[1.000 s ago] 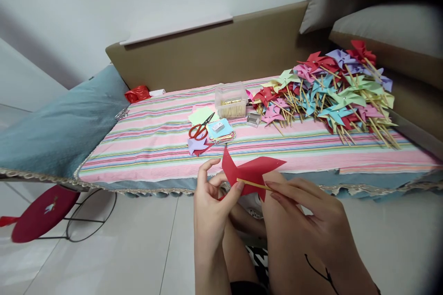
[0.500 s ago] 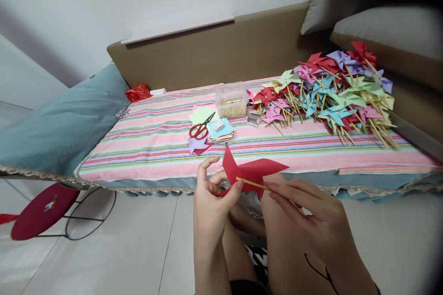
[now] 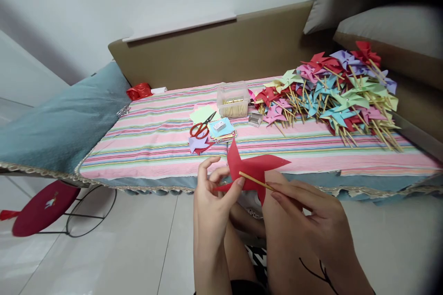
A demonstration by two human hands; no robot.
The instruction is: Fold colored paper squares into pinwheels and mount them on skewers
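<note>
A red paper pinwheel (image 3: 251, 166), its back facing me, is held above my lap by my left hand (image 3: 218, 193), thumb in front and fingers behind it. Between the thumb and fingers of my right hand (image 3: 308, 203) is a thin wooden stick (image 3: 258, 182). The stick's tip lies over the pinwheel's centre, close to my left thumb. Whether the stick is fastened there I cannot tell. Beyond my hands, scissors with red handles (image 3: 200, 129) lie by a stack of coloured paper (image 3: 224, 131) with a small box (image 3: 219, 126) on top.
Finished pinwheels (image 3: 332, 92) are heaped on the right of the striped cloth (image 3: 155, 138). A clear plastic box (image 3: 233, 101) of sticks stands mid-cloth, beside a small open box (image 3: 255, 120). A red bag (image 3: 139, 91) lies at the back left, and a round red stool (image 3: 44, 207) stands on the floor.
The red pinwheel has tilted so that more of its back shows and its upper blade points higher. The stick has become steeper, its tip shifting slightly up and right.
</note>
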